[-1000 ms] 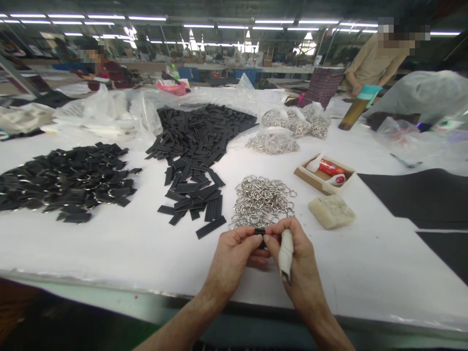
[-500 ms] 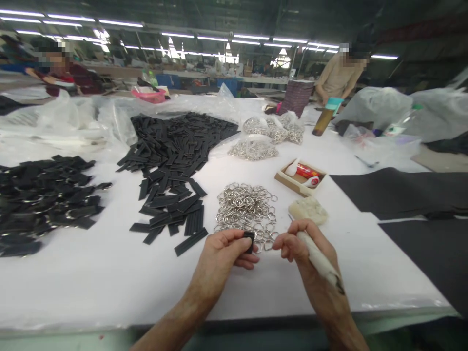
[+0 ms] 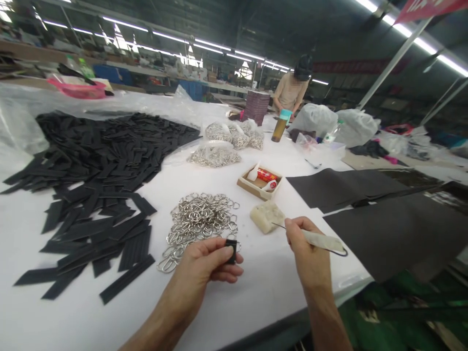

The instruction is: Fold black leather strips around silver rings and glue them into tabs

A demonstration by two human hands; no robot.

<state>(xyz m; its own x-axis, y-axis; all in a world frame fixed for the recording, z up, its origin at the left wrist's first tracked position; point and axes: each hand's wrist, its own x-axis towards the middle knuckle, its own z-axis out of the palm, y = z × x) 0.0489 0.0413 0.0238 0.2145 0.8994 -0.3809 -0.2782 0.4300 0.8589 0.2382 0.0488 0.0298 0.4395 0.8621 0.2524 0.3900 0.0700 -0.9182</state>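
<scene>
Between thumb and fingers, my left hand [image 3: 206, 263] pinches a folded black strip [image 3: 231, 249], held just in front of a heap of metal rings [image 3: 201, 217]. My right hand [image 3: 309, 251] grips an awl-like tool by its pale, wrapped handle [image 3: 323, 241]. The tool's thin metal tip points left and meets the edge of a pale yellowish block [image 3: 266, 216], which looks like wax. Whether the tip touches the block or only overlaps it in view, I cannot tell. Loose black strips [image 3: 106, 239] lie left of the rings.
A shallow box [image 3: 260, 181] holding a red tube and white items stands behind the block. Further back are bagged rings [image 3: 234, 136] and a bottle with a blue lid [image 3: 281, 126]. Dark sheets [image 3: 395, 229] cover the right side. A person [image 3: 291, 90] stands at the far end.
My view has swung to the right. The right hand has turned the tool so its tip now lies at the pale block. My left hand still holds the folded strip.
</scene>
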